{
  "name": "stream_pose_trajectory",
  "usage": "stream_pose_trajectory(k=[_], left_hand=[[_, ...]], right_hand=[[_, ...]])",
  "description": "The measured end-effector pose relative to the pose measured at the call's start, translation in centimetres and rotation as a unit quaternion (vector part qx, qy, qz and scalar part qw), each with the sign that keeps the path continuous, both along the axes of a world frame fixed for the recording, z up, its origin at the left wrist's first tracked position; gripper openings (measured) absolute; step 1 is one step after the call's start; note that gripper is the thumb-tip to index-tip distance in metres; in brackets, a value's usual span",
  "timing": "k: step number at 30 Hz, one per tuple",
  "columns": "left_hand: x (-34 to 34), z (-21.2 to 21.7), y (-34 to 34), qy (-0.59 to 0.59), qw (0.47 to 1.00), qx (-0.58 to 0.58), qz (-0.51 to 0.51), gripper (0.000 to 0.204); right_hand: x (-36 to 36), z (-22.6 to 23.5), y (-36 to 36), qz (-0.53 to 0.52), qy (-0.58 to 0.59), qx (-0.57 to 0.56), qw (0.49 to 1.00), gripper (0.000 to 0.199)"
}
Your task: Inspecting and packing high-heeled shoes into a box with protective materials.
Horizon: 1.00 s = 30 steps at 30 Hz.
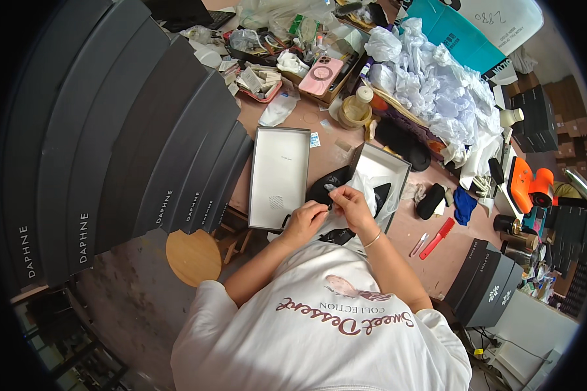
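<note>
Seated or standing close to the pinkish-brown worktop (404, 228), the person had both bare hands meeting in front of the chest, forearms in from below, probably so that small work could be done in clear sight.

Right hand (352, 207): thumb and forefinger drawn together, a grip almost without gap, on a small pale translucent scrap (331, 188). Material too small to tell. Left hand (304, 221): fingertips bunched just beside the right's; could not tell how far that grip was closed, or on what. Likely it steadied the piece from its side.

Behind the fingertips lay a glossy black shoe-like item (326, 187), partly hidden, between two open cartons. To its left, a shallow white-lined tray with a dark rim (267, 143) lay flat, inside upward. To its right, a deeper dark-walled box with white inner sides (375, 163) held crumpled white tissue (366, 189) and a pointed black piece (381, 195); the tissue presumably guarded against scuffs.

Right of the box, a red long-handled brush or comb (439, 238) lay near a slim pale tool (419, 245), seemingly kept within the right hand's reach. Tall dark-grey boxes (150, 130) stood stacked on the left, apparently to leave the middle free.
</note>
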<state>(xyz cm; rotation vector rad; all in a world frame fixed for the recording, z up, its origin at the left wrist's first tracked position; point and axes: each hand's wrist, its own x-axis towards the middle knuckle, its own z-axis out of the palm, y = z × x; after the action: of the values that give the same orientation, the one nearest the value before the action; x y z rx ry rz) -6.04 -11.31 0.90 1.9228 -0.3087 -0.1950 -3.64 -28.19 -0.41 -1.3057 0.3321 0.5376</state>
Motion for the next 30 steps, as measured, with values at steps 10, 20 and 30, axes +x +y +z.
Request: stream_pose_trajectory(k=[10,20,30], left_hand=[[-2.0,-1.4,2.2,-0.024,0.98,0.074,-0.186,0.018],[-4.6,4.6,2.3,0.048,0.997,0.025,-0.048,0.044],[2.5,9.3,-6.8,0.226,0.867,-0.438,0.076,0.023]], right_hand=[[8.7,-3.1,0.8,0.455,-0.352,-0.579,0.578,0.049],[5.5,10.4,-3.5,0.188,-0.397,-0.423,0.792,0.049],[-7.1,9.9,-3.6,-0.042,-0.311,-0.177,0.933,0.07]])
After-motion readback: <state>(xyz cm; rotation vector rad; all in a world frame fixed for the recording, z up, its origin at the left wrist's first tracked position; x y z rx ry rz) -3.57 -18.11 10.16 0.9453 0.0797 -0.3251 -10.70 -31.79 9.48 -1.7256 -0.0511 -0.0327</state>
